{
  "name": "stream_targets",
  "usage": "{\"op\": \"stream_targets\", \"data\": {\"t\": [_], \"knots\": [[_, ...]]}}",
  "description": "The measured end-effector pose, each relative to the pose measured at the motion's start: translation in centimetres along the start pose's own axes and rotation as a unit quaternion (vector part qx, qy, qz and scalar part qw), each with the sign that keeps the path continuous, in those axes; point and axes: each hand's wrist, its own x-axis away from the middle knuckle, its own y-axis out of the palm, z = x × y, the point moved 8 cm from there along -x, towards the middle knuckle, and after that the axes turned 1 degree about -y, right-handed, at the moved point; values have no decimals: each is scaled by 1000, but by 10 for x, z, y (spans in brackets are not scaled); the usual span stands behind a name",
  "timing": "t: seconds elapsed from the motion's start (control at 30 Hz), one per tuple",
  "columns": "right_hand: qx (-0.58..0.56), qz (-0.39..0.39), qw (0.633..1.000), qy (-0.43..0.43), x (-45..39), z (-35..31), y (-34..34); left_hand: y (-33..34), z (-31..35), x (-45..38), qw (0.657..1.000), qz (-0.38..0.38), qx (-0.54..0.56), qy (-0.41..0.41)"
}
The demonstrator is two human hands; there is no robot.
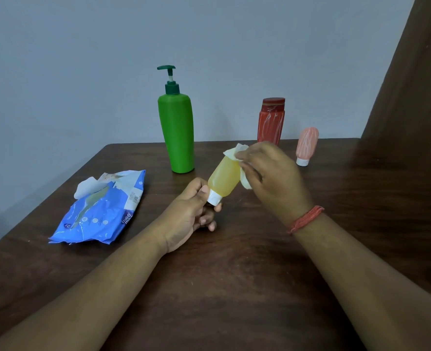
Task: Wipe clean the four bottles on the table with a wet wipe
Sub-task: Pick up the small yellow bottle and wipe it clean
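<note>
Yellow liquid fills the small bottle (224, 178) that is held between the two hands, above the counter (234, 274). The bottle is tilted, with its white cap (214, 198) pointing down toward the person and its base pointing up and away. The cap end is pinched by the left hand (191, 211): the thumb lies on the cap side and the other fingers are curled below it. The upper end of the bottle is covered by a white wet wipe (236, 151), which is gripped by the right hand (270, 173); the fingers of this hand are curled around the wipe and press it against the bottle. A part of the wipe hangs down along the right side of the bottle. A red thread band (305, 219) is worn on the right wrist.

Just behind the left hand, a tall green pump bottle (177, 130) stands upright on the counter. Behind the right hand a red bottle (271, 121) with a dark red lid is seen, its lower part hidden by the hand. Farther to the right of the right hand, a small pink bottle (306, 145) stands on its white cap, a little tilted.

To the left of the left hand, well apart from it, a blue pack of wipes (100, 211) lies flat on the counter, with its flap open and a white wipe standing out of the opening.
</note>
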Motion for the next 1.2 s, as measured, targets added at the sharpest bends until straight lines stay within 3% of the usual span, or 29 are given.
{"op": "stream_targets", "data": {"t": [0.1,0.23,0.37,0.47,0.6,0.73,0.87,1.0,1.2], "knots": [[-19,34,998,50,-2,11,-12,3,2,1,1000,-3,-25,4],[6,-19,999,-48,0,-12,0,3,2,2,1000,5,-14,-2],[-3,-13,1000,-23,-2,-15,-2,4,4,1,999,14,-38,10],[12,-96,988,-118,6,-41,16,1,3,1,998,43,-34,8],[15,-52,998,-42,-1,-27,7,0,2,0,997,55,-56,10],[16,-144,982,-118,11,-49,29,-7,-1,-1,996,85,-32,3],[11,-109,991,-73,6,-38,25,-12,-1,-1,992,126,-31,4],[9,-132,987,-92,10,-43,29,-15,-1,-1,989,147,-9,6],[24,-30,999,16,3,-6,9,-14,0,-1,993,116,-22,11]]}}
